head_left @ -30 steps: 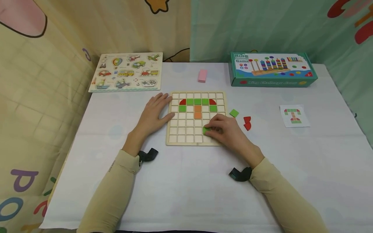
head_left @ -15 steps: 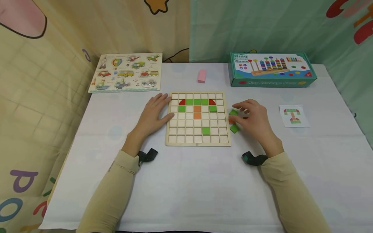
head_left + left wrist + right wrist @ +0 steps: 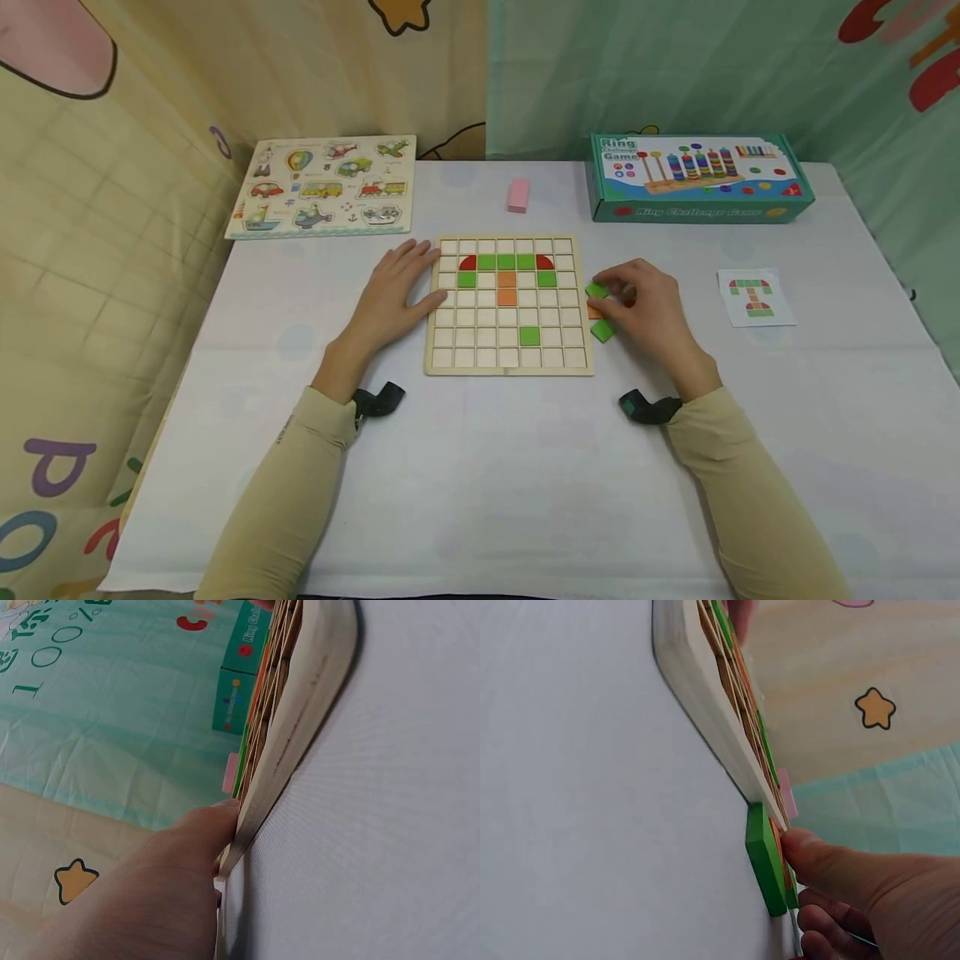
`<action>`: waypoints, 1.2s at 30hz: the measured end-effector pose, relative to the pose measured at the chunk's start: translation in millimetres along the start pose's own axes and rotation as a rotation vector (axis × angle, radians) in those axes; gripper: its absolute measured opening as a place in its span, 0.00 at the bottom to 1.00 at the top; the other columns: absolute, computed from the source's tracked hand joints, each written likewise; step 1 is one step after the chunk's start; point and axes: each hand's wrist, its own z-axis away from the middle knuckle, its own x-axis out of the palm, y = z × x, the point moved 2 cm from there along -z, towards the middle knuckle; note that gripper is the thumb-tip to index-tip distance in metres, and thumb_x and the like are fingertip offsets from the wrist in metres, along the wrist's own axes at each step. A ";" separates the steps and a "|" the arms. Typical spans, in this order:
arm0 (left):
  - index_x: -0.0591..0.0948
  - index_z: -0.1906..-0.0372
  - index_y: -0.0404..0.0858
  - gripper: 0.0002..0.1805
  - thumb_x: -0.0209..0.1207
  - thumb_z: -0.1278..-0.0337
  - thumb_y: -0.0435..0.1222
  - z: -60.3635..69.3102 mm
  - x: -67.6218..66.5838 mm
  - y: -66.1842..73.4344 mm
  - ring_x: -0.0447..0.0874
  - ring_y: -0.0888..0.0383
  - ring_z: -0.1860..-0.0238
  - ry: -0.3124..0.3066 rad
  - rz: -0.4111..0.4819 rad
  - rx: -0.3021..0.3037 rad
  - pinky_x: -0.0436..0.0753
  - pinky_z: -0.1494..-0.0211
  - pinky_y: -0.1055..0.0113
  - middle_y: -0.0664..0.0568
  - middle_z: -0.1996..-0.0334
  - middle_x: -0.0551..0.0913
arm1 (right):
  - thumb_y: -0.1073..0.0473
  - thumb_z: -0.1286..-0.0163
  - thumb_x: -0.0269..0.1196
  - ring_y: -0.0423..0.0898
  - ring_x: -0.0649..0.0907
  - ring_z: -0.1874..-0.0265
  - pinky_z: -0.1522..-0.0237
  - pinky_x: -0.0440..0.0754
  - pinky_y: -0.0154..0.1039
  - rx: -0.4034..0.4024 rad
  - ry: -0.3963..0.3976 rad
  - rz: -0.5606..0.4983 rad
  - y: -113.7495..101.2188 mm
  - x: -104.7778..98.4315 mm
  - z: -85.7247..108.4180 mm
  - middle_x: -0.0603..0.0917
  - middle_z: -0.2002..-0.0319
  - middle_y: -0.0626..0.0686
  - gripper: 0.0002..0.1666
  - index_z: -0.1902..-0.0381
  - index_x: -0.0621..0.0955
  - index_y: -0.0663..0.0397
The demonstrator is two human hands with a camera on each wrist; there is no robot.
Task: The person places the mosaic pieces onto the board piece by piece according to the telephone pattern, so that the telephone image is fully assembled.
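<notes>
A square wooden grid board (image 3: 510, 372) lies mid-table. Red quarter-round tiles, green squares and orange squares form a T near its top, and a lone green tile (image 3: 529, 336) sits lower down. My left hand (image 3: 393, 292) rests at the board's left edge with fingers extended; the left wrist view shows the thumb (image 3: 210, 825) against the wooden side. Beside the right edge, my right hand (image 3: 645, 304) pinches a green tile (image 3: 597, 290) between thumb and forefinger. An orange tile (image 3: 594, 312) lies partly under the thumb, next to another green tile (image 3: 602, 331).
A small pattern card (image 3: 757, 297) lies at the right. Behind the board stand a pink block (image 3: 518, 196) and a green Ring Challenge Game box (image 3: 697, 212). A vehicle picture puzzle (image 3: 322, 187) lies back left. Red pieces (image 3: 801, 958) barely show by the right hand.
My right hand has let go of the green tile in the lower grid and moved right to the loose tiles. Its fingers have closed on one there. The left hand has stayed put.
</notes>
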 end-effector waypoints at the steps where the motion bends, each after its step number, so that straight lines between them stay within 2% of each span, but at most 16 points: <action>1: 0.67 0.20 0.40 0.39 0.61 0.28 0.51 0.3 -0.2 -0.3 0.50 0.46 0.14 0.002 0.001 -0.001 0.44 0.11 0.50 0.45 0.18 0.63 | 0.60 0.33 0.76 0.54 0.83 0.64 0.61 0.80 0.42 0.001 0.007 -0.001 0.3 1.5 -0.7 0.84 0.58 0.59 0.18 0.48 0.88 0.61; 8: 0.68 0.20 0.40 0.38 0.61 0.28 0.51 1.7 -3.0 -1.0 0.50 0.45 0.14 0.008 -0.001 -0.007 0.44 0.11 0.49 0.45 0.18 0.63 | 0.61 0.31 0.74 0.53 0.84 0.64 0.62 0.80 0.38 0.007 0.015 -0.014 1.3 7.8 -5.3 0.84 0.57 0.59 0.15 0.48 0.89 0.59; 17: 0.68 0.20 0.40 0.38 0.62 0.28 0.50 4.5 -3.3 -2.6 0.50 0.45 0.14 0.014 0.011 -0.011 0.44 0.11 0.49 0.45 0.18 0.63 | 0.64 0.32 0.74 0.52 0.84 0.59 0.61 0.74 0.17 0.071 0.002 -0.105 2.0 8.6 -6.4 0.85 0.54 0.60 0.19 0.44 0.87 0.60; 24: 0.68 0.20 0.41 0.39 0.62 0.28 0.51 5.7 -0.5 -2.2 0.50 0.46 0.14 -0.002 0.001 -0.015 0.44 0.11 0.50 0.46 0.17 0.62 | 0.61 0.29 0.72 0.50 0.86 0.56 0.56 0.77 0.19 0.077 0.100 -0.202 -5.4 10.2 -1.4 0.90 0.54 0.57 0.13 0.49 0.89 0.57; 27: 0.68 0.20 0.41 0.38 0.62 0.28 0.51 5.3 -0.1 -1.9 0.50 0.46 0.14 0.004 0.000 -0.016 0.44 0.11 0.50 0.45 0.17 0.62 | 0.60 0.29 0.72 0.48 0.86 0.56 0.53 0.80 0.20 0.051 0.103 -0.281 -18.0 15.1 0.5 0.90 0.53 0.55 0.12 0.50 0.89 0.56; 30: 0.67 0.20 0.40 0.38 0.62 0.28 0.51 4.6 0.6 -2.1 0.50 0.46 0.14 0.008 0.005 -0.015 0.44 0.11 0.50 0.45 0.17 0.62 | 0.61 0.30 0.73 0.47 0.88 0.58 0.54 0.82 0.21 -0.022 0.054 -0.317 -33.3 24.7 3.3 0.91 0.54 0.54 0.12 0.50 0.89 0.55; 36: 0.68 0.20 0.41 0.38 0.62 0.28 0.51 1.4 1.7 -2.5 0.50 0.48 0.14 0.011 0.006 -0.003 0.44 0.11 0.50 0.46 0.17 0.63 | 0.62 0.31 0.73 0.43 0.89 0.59 0.53 0.85 0.25 -0.150 -0.029 -0.320 -53.0 48.0 10.9 0.91 0.54 0.49 0.13 0.49 0.90 0.50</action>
